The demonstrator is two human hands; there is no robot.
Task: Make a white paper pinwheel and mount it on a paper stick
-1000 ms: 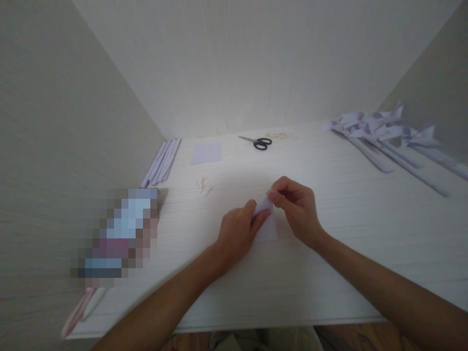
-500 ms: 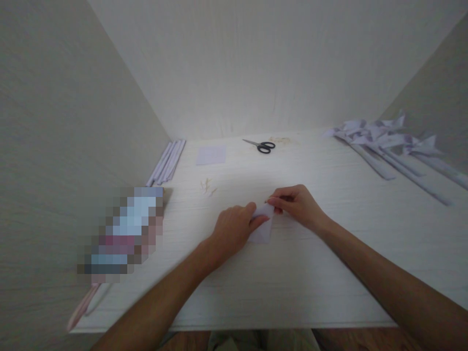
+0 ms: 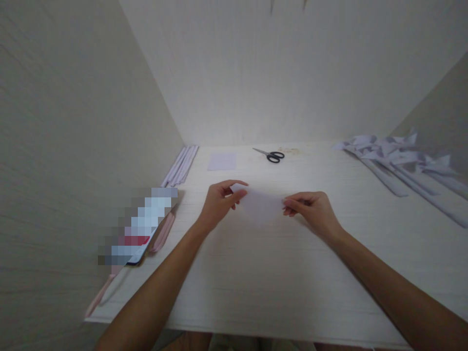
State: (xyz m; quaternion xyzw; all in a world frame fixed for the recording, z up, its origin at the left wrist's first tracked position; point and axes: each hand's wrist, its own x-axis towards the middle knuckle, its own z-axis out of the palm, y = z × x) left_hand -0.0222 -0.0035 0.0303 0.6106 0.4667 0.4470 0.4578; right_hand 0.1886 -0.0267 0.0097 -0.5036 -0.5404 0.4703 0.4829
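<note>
Paper held between two hands
The left hand (image 3: 219, 202) pinches one corner of the paper (image 3: 260, 204) — the right hand (image 3: 310, 210) pinches the opposite edge — holding it just above the table (image 3: 278, 282); scissors (image 3: 271, 155) lie well behind.

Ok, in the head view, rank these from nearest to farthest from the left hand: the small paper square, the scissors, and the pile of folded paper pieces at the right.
From the left hand:
1. Small paper square, lying flat just beyond the hand, toward the back wall.
2. Scissors, farther back and to the right of the square.
3. Pile of folded paper pieces, far across the table at its right edge.
</note>
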